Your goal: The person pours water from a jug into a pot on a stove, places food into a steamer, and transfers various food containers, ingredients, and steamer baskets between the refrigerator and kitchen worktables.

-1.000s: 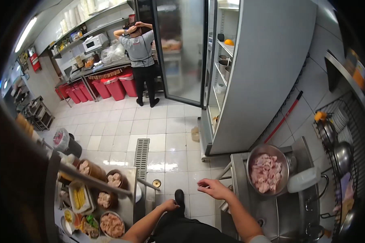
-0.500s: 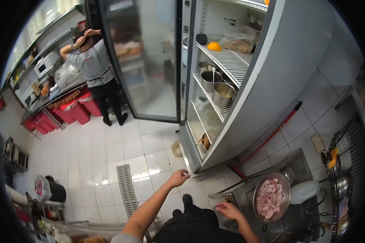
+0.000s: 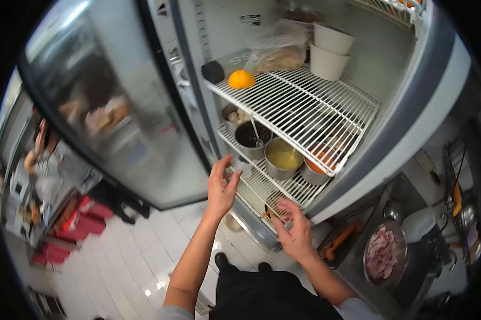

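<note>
The fingers of the left hand (image 3: 222,186) are spread wide, thumb apart, with nothing seen in them; the hand is raised before the open fridge, near the front edge of the middle shelf (image 3: 288,191). The fingers of the right hand (image 3: 295,232) are parted and loosely bent, likewise with nothing seen in them, lower and near the same edge. Contact with the shelf cannot be confirmed for either. On that shelf stand four metal pots in a row: one with pale round pieces (image 3: 232,127), one with dark contents (image 3: 251,153) and a spoon (image 3: 255,128), one with yellow liquid (image 3: 280,172), and one with orange-red contents (image 3: 312,177). The upper shelf (image 3: 310,106) carries two stacked white tubs (image 3: 328,58), a plastic bag (image 3: 278,56) and an orange (image 3: 241,79). The glass door (image 3: 144,160) stands open at left, a co-worker (image 3: 72,162) partly behind it. A metal bowl (image 3: 403,250) of raw meat (image 3: 383,253) is at right.
</note>
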`<state>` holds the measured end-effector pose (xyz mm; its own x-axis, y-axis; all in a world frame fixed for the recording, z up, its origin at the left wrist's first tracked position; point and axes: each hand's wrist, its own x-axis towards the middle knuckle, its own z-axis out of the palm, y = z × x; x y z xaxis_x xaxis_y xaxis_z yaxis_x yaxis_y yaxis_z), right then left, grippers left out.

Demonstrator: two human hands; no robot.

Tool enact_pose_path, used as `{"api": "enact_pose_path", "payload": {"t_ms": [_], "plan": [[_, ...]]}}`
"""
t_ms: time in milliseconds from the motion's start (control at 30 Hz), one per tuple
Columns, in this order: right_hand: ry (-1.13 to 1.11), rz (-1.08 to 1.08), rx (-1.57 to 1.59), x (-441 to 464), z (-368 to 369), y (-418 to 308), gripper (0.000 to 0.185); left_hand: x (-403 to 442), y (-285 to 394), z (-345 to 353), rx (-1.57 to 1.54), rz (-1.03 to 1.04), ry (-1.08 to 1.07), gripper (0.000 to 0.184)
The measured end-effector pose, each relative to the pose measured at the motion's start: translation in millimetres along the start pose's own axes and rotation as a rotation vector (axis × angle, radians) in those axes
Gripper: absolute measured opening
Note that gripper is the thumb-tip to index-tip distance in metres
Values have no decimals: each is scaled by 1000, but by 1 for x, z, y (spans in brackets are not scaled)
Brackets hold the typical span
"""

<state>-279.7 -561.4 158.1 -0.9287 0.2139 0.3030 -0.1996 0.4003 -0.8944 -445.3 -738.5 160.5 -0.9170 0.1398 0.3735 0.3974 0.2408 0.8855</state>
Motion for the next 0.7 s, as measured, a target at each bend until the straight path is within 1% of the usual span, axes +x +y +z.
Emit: {"api": "enact_pose_path", "payload": {"t_ms": [33,67,100,133,200,233,267,300,367,400,433,467,500,533,567,600,633,667,700], "plan": [[100,-42,-56,17,9,-2,51,20,-6,0,71,100,-29,47],[146,-63,-144,31,17,-4,53,36,-12,1,134,201,-64,48],[191,-66,-239,41,25,-8,54,49,-14,1,99,232,-122,49],[228,-62,-345,48,31,-10,56,61,-22,2,136,261,-159,48],[371,10,-418,62,45,-6,56,77,-37,6,144,228,-206,45],[436,46,-466,70,51,-6,56,83,-37,4,138,214,-225,36],[506,90,-516,77,55,-5,57,91,-44,2,131,246,-242,33],[562,89,-607,82,57,-6,50,97,-50,1,115,279,-269,31],[566,188,-711,89,64,3,42,104,-62,4,63,319,-290,26],[568,224,-749,93,64,6,39,107,-64,10,-90,213,-325,26],[557,264,-700,97,62,4,29,110,-65,13,-127,226,-337,26],[558,290,-709,102,64,7,28,111,-64,14,-161,240,-345,27],[563,328,-731,103,64,14,27,115,-66,12,-56,357,-304,32],[580,212,-823,102,66,25,26,126,-80,9,80,536,-306,32],[569,174,-761,105,64,28,26,128,-69,5,76,529,-289,31],[527,44,-882,104,65,58,25,123,-60,5,-49,320,-366,28],[556,185,-771,111,65,49,26,130,-69,5,-6,477,-354,26],[477,-78,-1071,111,63,49,30,139,-91,14,-140,464,-370,24],[590,228,-783,108,68,13,33,145,-97,15,-163,615,-329,24]]}}
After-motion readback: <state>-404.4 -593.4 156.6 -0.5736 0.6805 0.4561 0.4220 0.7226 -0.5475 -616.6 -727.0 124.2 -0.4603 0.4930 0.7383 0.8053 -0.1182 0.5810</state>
